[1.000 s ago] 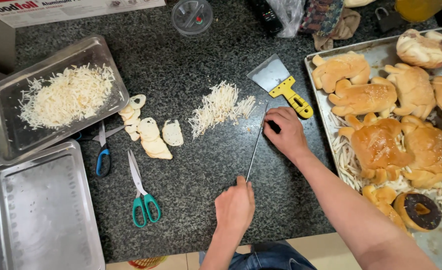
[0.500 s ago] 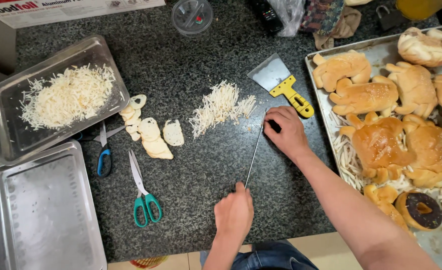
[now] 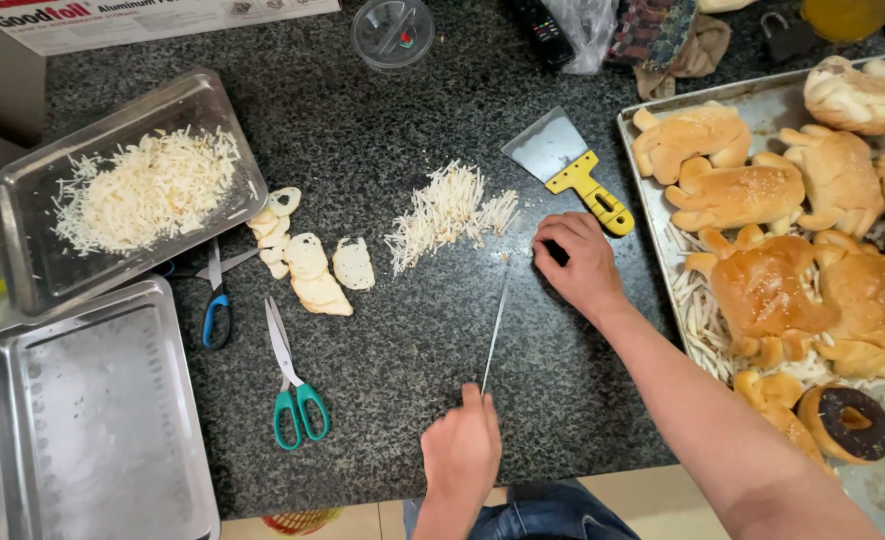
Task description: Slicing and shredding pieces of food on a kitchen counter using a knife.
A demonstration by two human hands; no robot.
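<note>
My right hand (image 3: pixel 579 266) is closed around the dark handle of a long thin knife (image 3: pixel 493 330) that lies across the dark granite counter (image 3: pixel 382 130). The blade runs toward me, and my left hand (image 3: pixel 462 452) is curled over its tip near the counter's front edge. Just beyond the blade lies a pile of shredded pale strips (image 3: pixel 447 210). A yellow-handled metal scraper (image 3: pixel 567 165) rests just behind my right hand.
Sliced pale pieces (image 3: pixel 307 265) lie left of the pile, beside green-handled scissors (image 3: pixel 292 385) and blue-handled scissors (image 3: pixel 214 300). One metal tray (image 3: pixel 22 190) holds shreds; another tray (image 3: pixel 92 410) is bare. The right tray (image 3: pixel 652 110) holds bread rolls (image 3: pixel 762 290) and a chocolate doughnut (image 3: pixel 847 422). A plastic lid (image 3: pixel 392 30) is at the back.
My left hand has slid a little toward the front edge, staying on the knife tip. My right hand has barely moved.
</note>
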